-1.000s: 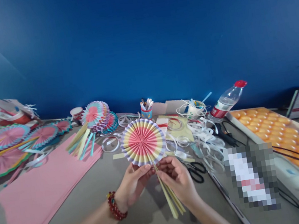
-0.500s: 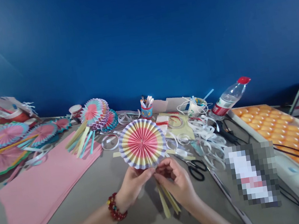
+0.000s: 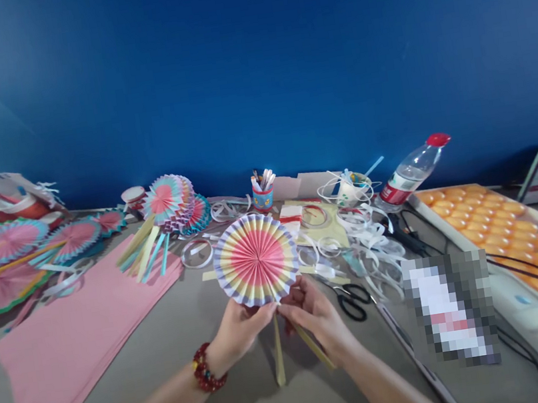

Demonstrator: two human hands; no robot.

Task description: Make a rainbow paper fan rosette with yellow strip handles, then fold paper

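Note:
A round pleated paper fan [image 3: 256,257], pink in the middle with yellow and lilac rings, faces me above the table. My left hand [image 3: 242,330], below a red bead bracelet, is closed on its lower left edge with the thumb in front. At the lower right edge, my right hand [image 3: 316,315] pinches the fan near the bottom seam, its other fingers partly hidden behind the paper. Two pale yellow handle strips, a left strip [image 3: 278,355] and a right strip [image 3: 315,346], point downward and stand apart from each other.
Pink paper sheets [image 3: 88,343] and several finished fans [image 3: 168,203] lie left. Black-handled scissors [image 3: 353,301], a long metal strip [image 3: 416,354] and white paper curls [image 3: 371,247] are right. Behind stand a pen cup [image 3: 263,199] and a plastic bottle [image 3: 414,173].
The two handle strips have spread apart, one swinging left and the other right. The right hand has shifted slightly at the fan's lower edge. The fan stays nearly in place.

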